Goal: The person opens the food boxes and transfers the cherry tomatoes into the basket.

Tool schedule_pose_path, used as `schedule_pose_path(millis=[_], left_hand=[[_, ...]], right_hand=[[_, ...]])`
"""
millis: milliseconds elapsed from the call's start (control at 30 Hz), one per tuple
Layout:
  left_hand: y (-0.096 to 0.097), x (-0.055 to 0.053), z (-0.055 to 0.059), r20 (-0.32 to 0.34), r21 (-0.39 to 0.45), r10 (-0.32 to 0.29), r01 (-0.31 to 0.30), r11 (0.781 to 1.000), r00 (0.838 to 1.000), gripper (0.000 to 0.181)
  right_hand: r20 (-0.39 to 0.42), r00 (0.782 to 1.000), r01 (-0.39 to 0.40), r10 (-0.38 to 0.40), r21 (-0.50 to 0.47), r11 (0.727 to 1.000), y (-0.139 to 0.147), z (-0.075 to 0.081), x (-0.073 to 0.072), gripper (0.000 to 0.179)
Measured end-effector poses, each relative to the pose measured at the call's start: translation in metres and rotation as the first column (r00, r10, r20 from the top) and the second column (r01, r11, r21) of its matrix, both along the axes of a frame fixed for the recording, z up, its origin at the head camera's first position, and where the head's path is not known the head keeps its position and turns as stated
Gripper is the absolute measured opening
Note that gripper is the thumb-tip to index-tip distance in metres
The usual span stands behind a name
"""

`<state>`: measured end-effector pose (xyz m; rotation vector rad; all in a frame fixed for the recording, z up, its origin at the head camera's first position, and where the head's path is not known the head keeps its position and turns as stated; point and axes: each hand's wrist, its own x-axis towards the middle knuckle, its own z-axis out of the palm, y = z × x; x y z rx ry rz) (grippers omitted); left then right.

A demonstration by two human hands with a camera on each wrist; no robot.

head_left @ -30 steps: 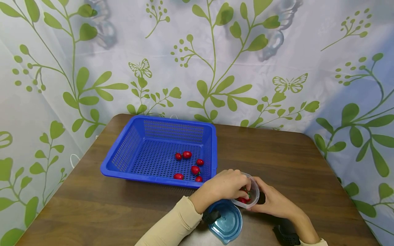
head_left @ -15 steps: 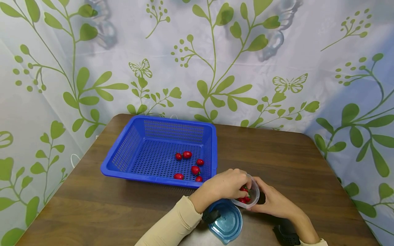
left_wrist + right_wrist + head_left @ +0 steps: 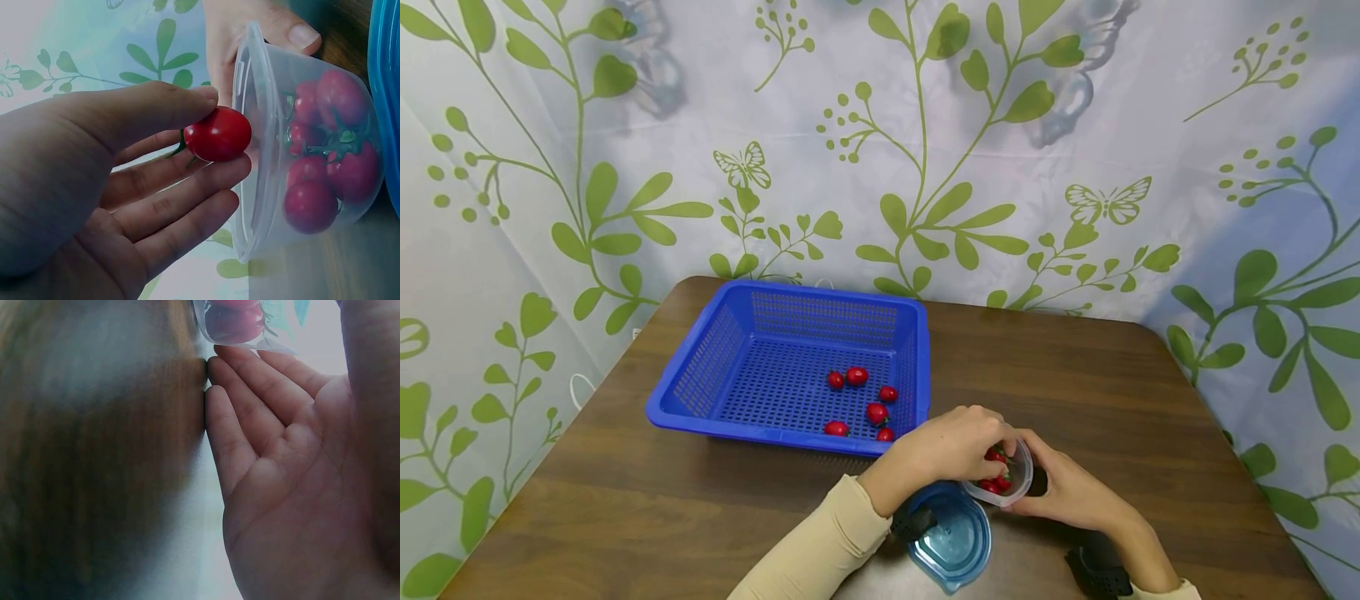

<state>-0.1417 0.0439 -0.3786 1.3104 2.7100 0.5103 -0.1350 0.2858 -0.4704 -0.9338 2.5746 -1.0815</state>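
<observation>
My left hand (image 3: 958,442) reaches over the mouth of a small clear plastic container (image 3: 1022,477). In the left wrist view its thumb and fingers pinch a cherry tomato (image 3: 222,134) with a green stem, right at the container's rim. Several red tomatoes (image 3: 310,206) with green stems show through the container wall. From the right side, my right hand (image 3: 1071,492) grips the container between thumb and fingers. Its lower fingers extend beneath the container in the right wrist view, near the wooden tabletop. In the head view the left fingers partly hide the tomatoes inside.
A blue perforated basket (image 3: 790,293) stands left of the hands, with several cherry tomatoes (image 3: 877,414) toward its right side. A translucent blue lid (image 3: 958,542) lies on the wooden table (image 3: 1075,375) by the left wrist. A leaf-patterned cloth (image 3: 820,167) hangs behind the table.
My left hand has risen slightly over the container, and more of the red tomatoes inside shows. My right hand, the container, the basket and the lid stay in place.
</observation>
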Motion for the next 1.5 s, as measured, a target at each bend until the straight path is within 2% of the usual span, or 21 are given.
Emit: schedule_pose_path(millis=[267, 333, 467, 833, 1033, 1500], left_hand=[[-0.005, -0.002, 0.005, 0.034, 0.023, 0.021, -0.022, 1.0, 0.999, 0.022], [-0.008, -0.003, 0.007, 0.026, 0.026, 0.026, -0.027, 0.999, 0.999, 0.022], [-0.013, -0.004, 0.011, 0.018, 0.045, 0.027, -0.028, 0.999, 0.999, 0.022], [-0.022, -0.008, 0.019, 0.076, 0.088, 0.058, -0.064, 0.994, 0.995, 0.022], [-0.03, -0.011, 0.022, 0.07, 0.113, 0.073, -0.081, 0.99, 0.995, 0.022], [-0.056, -0.018, 0.031, 0.1, 0.245, 0.114, -0.135, 0.96, 0.988, 0.021]], right_hand=[[0.0, 1.0, 0.006, -0.006, -0.002, 1.0, -0.001, 0.0, 0.001, 0.081], [0.001, 1.0, 0.008, -0.008, -0.002, 1.0, 0.0, 0.0, 0.001, 0.082], [0.004, 1.0, 0.012, -0.012, 0.003, 1.0, 0.0, 0.0, 0.001, 0.084], [-0.001, 1.0, 0.016, -0.016, 0.003, 1.0, -0.001, 0.001, 0.001, 0.084], [-0.01, 1.0, 0.016, -0.016, 0.009, 1.0, -0.001, 0.002, 0.001, 0.085], [-0.037, 0.999, 0.015, -0.015, 0.01, 1.0, -0.002, 0.001, 0.0, 0.083]])
